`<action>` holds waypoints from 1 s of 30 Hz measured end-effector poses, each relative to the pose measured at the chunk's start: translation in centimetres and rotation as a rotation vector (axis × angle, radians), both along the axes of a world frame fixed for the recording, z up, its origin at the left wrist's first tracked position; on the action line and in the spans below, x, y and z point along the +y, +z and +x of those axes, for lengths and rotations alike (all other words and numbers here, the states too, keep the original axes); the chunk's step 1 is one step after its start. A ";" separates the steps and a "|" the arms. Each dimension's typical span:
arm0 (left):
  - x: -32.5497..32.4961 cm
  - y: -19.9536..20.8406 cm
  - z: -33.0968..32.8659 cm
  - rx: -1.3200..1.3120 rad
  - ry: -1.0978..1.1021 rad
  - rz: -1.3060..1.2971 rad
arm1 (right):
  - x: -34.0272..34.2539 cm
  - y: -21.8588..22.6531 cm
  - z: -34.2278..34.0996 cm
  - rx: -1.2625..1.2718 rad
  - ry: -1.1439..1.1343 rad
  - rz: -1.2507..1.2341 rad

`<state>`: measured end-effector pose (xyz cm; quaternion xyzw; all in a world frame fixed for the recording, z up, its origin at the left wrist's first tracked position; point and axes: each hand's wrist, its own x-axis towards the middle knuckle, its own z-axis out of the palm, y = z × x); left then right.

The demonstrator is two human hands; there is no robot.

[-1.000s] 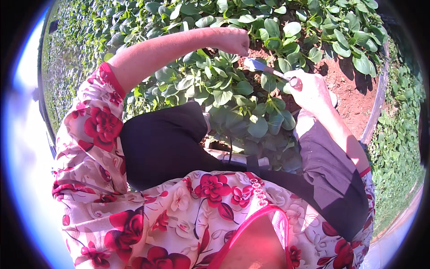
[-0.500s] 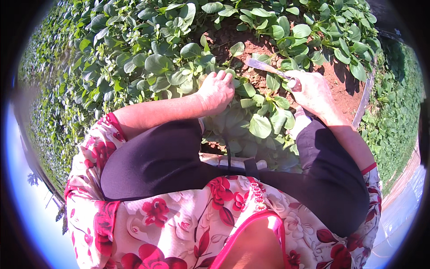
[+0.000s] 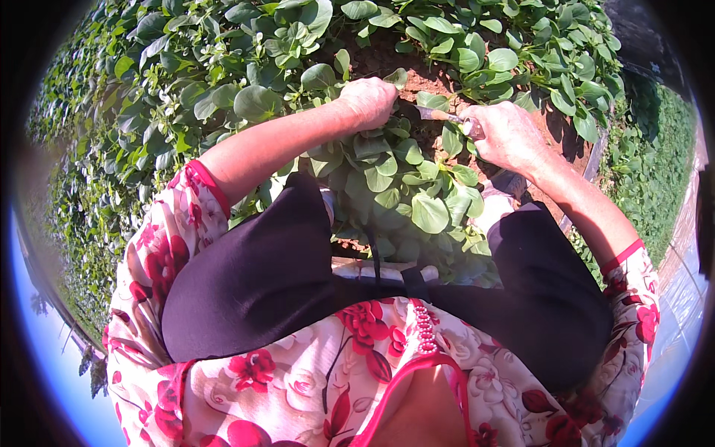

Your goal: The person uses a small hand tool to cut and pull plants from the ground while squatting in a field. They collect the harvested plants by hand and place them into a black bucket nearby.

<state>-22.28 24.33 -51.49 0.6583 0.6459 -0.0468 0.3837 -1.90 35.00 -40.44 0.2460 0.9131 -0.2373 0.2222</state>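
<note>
My right hand (image 3: 506, 135) is closed round the handle of a knife (image 3: 439, 115). Its flat blade points left, towards my other hand, low over the reddish soil. My left hand (image 3: 370, 103) is curled closed among the leafy greens, its fingertips hidden. A rounded leaf (image 3: 398, 78) shows right beside its knuckles, but what the fingers hold cannot be seen. Between my knees, below both hands, a clump of broad-leaved green plants (image 3: 430, 212) lies partly in shade.
Dense leafy greens (image 3: 257, 103) cover the ground to the left and ahead. Bare reddish soil (image 3: 372, 65) shows between plants. A narrow edging strip (image 3: 596, 158) runs along the right, with another green bed (image 3: 648, 164) past it. Beneath me is a pale low support (image 3: 372, 270).
My left hand has moved forward and slightly right, its fingers now curled closed. My right hand has shifted a little left and forward, bringing the knife blade close to the left hand.
</note>
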 end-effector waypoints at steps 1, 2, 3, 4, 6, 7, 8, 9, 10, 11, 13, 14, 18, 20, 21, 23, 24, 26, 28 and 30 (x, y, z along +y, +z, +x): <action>0.4 -0.3 0.0 0.008 0.002 -0.020 | -0.1 -1.0 0.4 0.010 -0.010 -0.010; 0.6 -0.7 -0.3 -0.011 -0.085 -0.017 | -0.2 -1.8 0.8 0.023 -0.020 -0.022; 0.7 -1.0 -0.1 0.017 -0.063 -0.054 | -0.3 -2.5 1.1 0.071 -0.071 -0.064; 0.8 -0.7 0.1 0.046 -0.045 -0.096 | -0.4 -2.9 1.0 0.049 -0.090 -0.079; 0.4 -1.8 0.3 0.042 -0.057 -0.051 | -0.2 -3.7 0.5 0.008 -0.124 -0.110; 0.2 -2.0 0.4 0.040 -0.064 -0.027 | 0.1 -4.1 0.6 0.000 -0.114 -0.107; -0.1 -2.1 0.5 0.037 -0.065 -0.027 | 0.6 -4.3 0.5 -0.025 -0.117 -0.076; -0.3 -2.3 0.7 0.034 -0.066 -0.027 | 1.1 -5.2 0.5 0.019 -0.157 -0.116; -0.3 -2.3 0.9 0.028 -0.073 -0.021 | 1.4 -6.4 0.9 0.061 -0.205 -0.150; -0.2 -2.3 1.0 0.035 -0.047 -0.020 | 1.0 -8.1 0.9 0.185 -0.244 -0.172; 0.0 -1.8 1.0 0.049 -0.057 -0.049 | 0.3 -9.3 1.1 0.177 -0.276 -0.130; 0.0 -1.5 0.9 0.057 -0.060 -0.069 | -0.2 -8.9 1.1 0.191 -0.266 -0.130; 0.7 0.7 0.9 -0.010 0.054 -0.068 | -2.7 -6.8 1.1 0.190 -0.222 -0.170; 0.2 -0.9 -0.6 -0.164 0.257 0.357 | -1.7 -4.9 0.1 0.160 -0.051 -0.032; 1.0 -1.0 -1.3 -0.206 0.417 0.388 | -0.9 -4.2 -0.2 0.171 -0.071 0.011; 2.4 -0.7 -2.5 -0.144 0.549 0.462 | 0.5 -3.6 0.0 0.174 -0.126 0.085; 2.9 -1.3 -3.5 -0.037 0.523 0.508 | 0.7 -3.2 -0.3 0.178 -0.150 0.123; 3.4 -2.9 -4.3 0.076 0.414 0.299 | 1.1 -3.8 -0.8 0.210 -0.214 0.096; 3.2 -4.2 -4.1 0.219 0.227 0.219 | 0.9 -4.9 -1.7 0.137 -0.341 0.053; 3.5 -4.1 -3.4 0.250 0.113 0.125 | 0.7 -7.4 -2.2 0.229 -0.392 0.053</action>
